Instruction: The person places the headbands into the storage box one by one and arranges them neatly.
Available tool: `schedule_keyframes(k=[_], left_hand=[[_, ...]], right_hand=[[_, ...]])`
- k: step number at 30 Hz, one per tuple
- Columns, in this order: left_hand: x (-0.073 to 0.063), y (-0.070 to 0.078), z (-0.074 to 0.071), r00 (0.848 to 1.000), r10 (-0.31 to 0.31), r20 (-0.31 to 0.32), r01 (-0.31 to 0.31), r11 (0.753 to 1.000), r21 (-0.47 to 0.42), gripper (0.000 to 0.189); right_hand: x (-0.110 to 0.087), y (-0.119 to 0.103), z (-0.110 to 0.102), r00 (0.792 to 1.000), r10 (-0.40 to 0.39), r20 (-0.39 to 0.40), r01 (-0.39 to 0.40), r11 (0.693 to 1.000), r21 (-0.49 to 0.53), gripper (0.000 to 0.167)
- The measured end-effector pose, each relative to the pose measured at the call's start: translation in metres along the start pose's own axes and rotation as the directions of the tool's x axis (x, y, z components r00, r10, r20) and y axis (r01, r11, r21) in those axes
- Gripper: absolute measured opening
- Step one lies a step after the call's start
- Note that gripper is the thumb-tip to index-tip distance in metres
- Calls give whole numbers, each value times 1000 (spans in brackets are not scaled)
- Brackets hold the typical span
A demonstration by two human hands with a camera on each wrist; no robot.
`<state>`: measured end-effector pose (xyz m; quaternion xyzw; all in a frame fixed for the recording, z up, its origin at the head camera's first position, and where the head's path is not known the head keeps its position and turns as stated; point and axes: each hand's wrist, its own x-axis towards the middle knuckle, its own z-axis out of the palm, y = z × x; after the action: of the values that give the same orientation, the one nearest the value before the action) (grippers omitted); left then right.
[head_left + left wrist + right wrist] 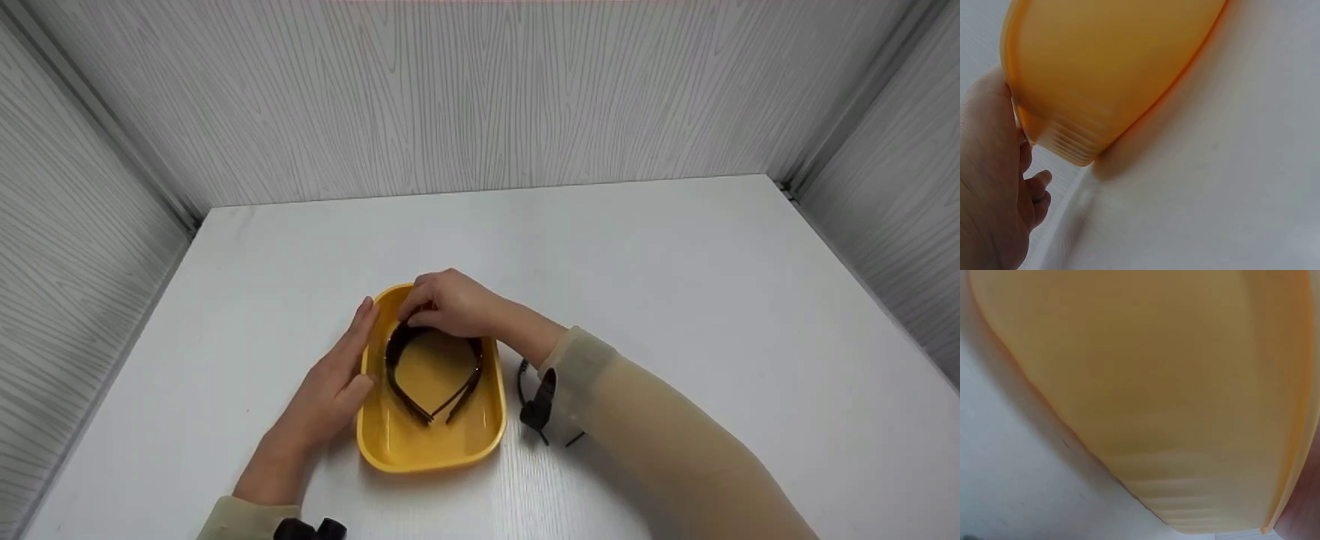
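Observation:
A glossy dark headband [393, 375] lies inside a yellow plastic tub [435, 466], its two ends toward the near side. My right hand [457, 304] reaches over the tub's far right side and pinches the top of the headband's arch, hiding part of it. Along the tub's left wall rests my left hand [334, 386], fingers extended and thumb at the rim. The left wrist view shows that hand against the tub's outer wall [1112, 56]. Mostly the tub's ribbed outside [1174, 382] fills the right wrist view, with a sliver of hand at the edge.
A thin black headband-like piece [520, 384] lies on the white table [675, 300] right of the tub, partly covered by my right forearm and its wrist camera [538, 411]. Wood-grain panels [480, 97] stand at the back and both sides.

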<state>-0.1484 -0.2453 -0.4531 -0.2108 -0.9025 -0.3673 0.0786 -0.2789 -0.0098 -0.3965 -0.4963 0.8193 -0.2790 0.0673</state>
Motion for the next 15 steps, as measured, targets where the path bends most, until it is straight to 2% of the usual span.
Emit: schedule_keyframes(k=[15], left_hand=[[0,-1,0,1000,0,-1,0,1000,0,89]], right_hand=[[4,1,3,1000,-15,26,15,1000,-1,21]])
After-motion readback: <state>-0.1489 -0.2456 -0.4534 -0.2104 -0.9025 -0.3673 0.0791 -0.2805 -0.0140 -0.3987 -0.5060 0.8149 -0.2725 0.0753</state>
